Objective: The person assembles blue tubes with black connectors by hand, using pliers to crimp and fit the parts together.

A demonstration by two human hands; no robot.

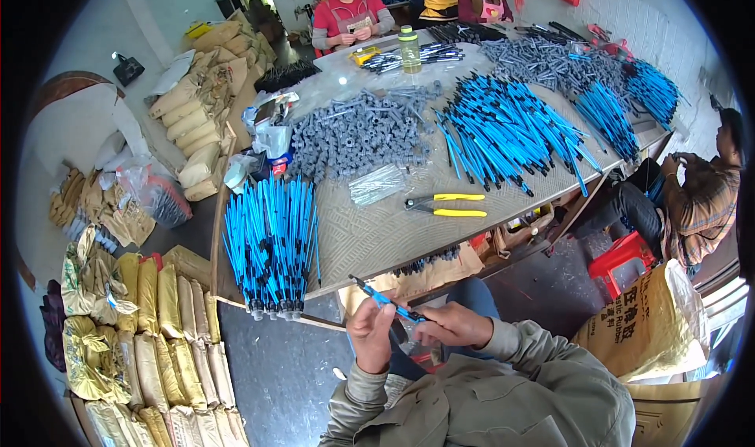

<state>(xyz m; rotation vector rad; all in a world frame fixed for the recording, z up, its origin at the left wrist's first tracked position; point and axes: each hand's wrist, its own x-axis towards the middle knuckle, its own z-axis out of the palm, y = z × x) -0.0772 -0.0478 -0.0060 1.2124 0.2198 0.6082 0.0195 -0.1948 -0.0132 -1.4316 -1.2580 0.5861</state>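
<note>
Blue rod (379,296), held between fingers at 2 points.
The left hand (370,335) pinches its middle, fingers closed; the right hand (456,325) closes fingers around one end. Yellow-handled pliers (458,212) lie beyond the fingers.

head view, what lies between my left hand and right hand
A thin blue-and-black piece bridges the gap, gripped by the left hand and the right hand; the head view shows it.

Head camera: I look down from the wearer's head
Left hand (371,338): near, six o'clock
Table (358,242): beyond, toward twelve
</note>
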